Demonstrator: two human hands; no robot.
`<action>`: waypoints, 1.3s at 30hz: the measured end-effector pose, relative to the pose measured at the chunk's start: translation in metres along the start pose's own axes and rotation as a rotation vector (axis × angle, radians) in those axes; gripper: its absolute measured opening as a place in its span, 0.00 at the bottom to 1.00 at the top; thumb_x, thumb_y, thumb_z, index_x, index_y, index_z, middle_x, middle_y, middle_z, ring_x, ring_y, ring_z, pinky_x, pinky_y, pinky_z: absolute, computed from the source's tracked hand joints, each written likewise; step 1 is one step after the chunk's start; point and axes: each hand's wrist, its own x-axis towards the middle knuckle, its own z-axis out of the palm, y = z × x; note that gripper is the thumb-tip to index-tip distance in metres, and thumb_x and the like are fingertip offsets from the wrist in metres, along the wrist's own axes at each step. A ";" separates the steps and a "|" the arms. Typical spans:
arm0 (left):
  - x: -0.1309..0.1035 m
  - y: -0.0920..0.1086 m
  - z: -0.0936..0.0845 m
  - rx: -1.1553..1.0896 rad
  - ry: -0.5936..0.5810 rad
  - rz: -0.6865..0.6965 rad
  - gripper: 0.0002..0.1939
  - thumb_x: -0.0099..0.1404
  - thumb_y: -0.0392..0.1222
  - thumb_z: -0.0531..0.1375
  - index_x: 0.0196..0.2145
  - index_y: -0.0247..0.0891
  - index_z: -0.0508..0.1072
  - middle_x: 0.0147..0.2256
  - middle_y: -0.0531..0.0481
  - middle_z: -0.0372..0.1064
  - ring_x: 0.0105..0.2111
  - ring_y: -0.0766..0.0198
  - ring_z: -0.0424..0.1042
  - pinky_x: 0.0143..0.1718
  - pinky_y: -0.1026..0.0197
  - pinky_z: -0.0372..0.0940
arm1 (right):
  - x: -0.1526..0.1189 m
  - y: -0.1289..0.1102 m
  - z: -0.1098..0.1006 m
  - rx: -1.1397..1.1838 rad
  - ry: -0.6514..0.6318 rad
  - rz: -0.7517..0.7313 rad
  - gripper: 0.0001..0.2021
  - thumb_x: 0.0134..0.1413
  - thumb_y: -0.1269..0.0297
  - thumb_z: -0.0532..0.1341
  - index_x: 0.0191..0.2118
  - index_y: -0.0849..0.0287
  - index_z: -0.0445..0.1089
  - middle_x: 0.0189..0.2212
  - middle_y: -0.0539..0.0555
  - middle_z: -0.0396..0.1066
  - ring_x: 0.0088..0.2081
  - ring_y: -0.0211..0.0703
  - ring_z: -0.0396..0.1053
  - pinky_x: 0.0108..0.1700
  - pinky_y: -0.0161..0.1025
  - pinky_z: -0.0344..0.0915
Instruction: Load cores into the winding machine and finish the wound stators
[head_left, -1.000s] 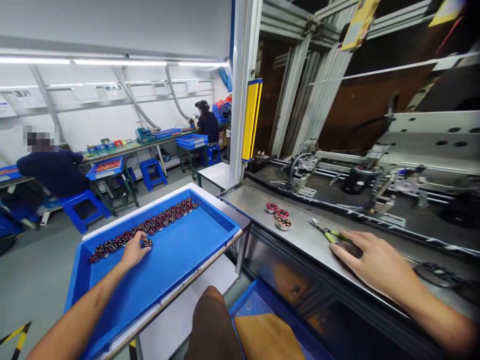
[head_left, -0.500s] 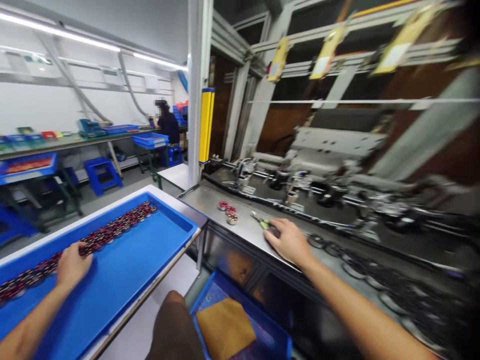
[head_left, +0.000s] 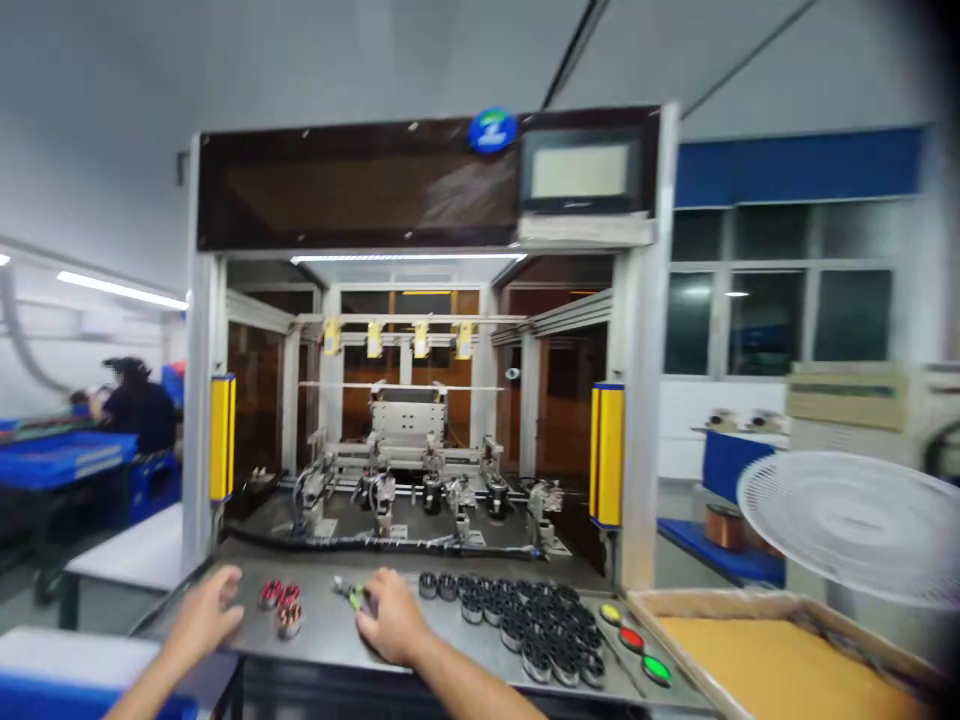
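Three wound rings (head_left: 287,600) on the metal counter (head_left: 324,632), just beside the left hand (head_left: 202,615) with fingers apart; right hand (head_left: 394,622) at green-handled pliers (head_left: 353,598), near many black rings (head_left: 536,622); fingers gripping or not, cannot tell.

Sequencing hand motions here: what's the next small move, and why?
Probably ease the left hand toward the three red-and-copper parts: it looks open and empty beside them, while the right hand is at the green-handled pliers.
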 end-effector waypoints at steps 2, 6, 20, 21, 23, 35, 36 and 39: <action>0.008 0.005 0.012 -0.024 -0.065 -0.005 0.07 0.65 0.40 0.64 0.39 0.35 0.73 0.34 0.51 0.75 0.34 0.61 0.77 0.40 0.53 0.72 | 0.005 -0.001 0.004 0.018 0.017 0.013 0.14 0.57 0.54 0.65 0.38 0.61 0.72 0.42 0.54 0.73 0.45 0.47 0.70 0.48 0.48 0.67; 0.020 0.018 0.021 -0.104 -0.234 -0.025 0.13 0.67 0.40 0.62 0.48 0.35 0.72 0.45 0.46 0.74 0.40 0.60 0.76 0.42 0.51 0.73 | 0.009 0.002 0.004 0.056 0.015 0.036 0.14 0.59 0.53 0.64 0.40 0.61 0.72 0.44 0.55 0.72 0.48 0.48 0.69 0.51 0.50 0.66; -0.005 0.037 0.031 -0.463 0.087 -0.369 0.18 0.68 0.45 0.60 0.53 0.37 0.70 0.52 0.43 0.70 0.47 0.55 0.73 0.47 0.46 0.71 | -0.003 0.028 0.011 0.299 0.151 -0.163 0.22 0.51 0.48 0.55 0.38 0.63 0.74 0.42 0.72 0.75 0.47 0.70 0.72 0.53 0.62 0.64; -0.007 0.033 0.030 -0.492 0.120 -0.365 0.18 0.68 0.45 0.61 0.54 0.37 0.70 0.52 0.43 0.70 0.47 0.55 0.73 0.47 0.46 0.71 | -0.004 0.030 0.011 0.280 0.279 -0.208 0.22 0.53 0.47 0.56 0.38 0.62 0.74 0.41 0.72 0.75 0.46 0.68 0.73 0.51 0.60 0.66; -0.016 0.028 0.022 -0.558 0.184 -0.337 0.19 0.68 0.45 0.61 0.54 0.37 0.69 0.52 0.43 0.70 0.47 0.55 0.73 0.46 0.46 0.71 | -0.006 0.031 0.007 0.206 0.555 -0.318 0.22 0.56 0.45 0.56 0.39 0.61 0.73 0.39 0.69 0.76 0.42 0.64 0.74 0.47 0.56 0.68; -0.230 0.069 -0.002 -0.916 0.245 -0.001 0.28 0.55 0.29 0.70 0.51 0.42 0.68 0.49 0.47 0.78 0.50 0.61 0.77 0.53 0.61 0.71 | -0.082 -0.057 -0.066 0.529 0.419 -0.333 0.11 0.64 0.56 0.58 0.40 0.57 0.72 0.35 0.57 0.76 0.36 0.44 0.75 0.39 0.41 0.72; -0.243 0.072 -0.001 -0.936 0.238 0.011 0.28 0.56 0.27 0.69 0.51 0.44 0.69 0.48 0.50 0.78 0.50 0.64 0.76 0.53 0.65 0.69 | -0.097 -0.069 -0.072 0.577 0.320 -0.312 0.12 0.66 0.55 0.57 0.41 0.57 0.72 0.34 0.55 0.76 0.35 0.41 0.74 0.37 0.37 0.72; -0.264 0.082 0.000 -0.857 0.228 0.168 0.31 0.54 0.21 0.67 0.52 0.47 0.70 0.47 0.53 0.80 0.47 0.65 0.78 0.50 0.66 0.72 | -0.130 -0.099 -0.088 1.080 -0.041 -0.184 0.16 0.58 0.49 0.63 0.35 0.59 0.72 0.30 0.54 0.73 0.31 0.40 0.71 0.36 0.37 0.70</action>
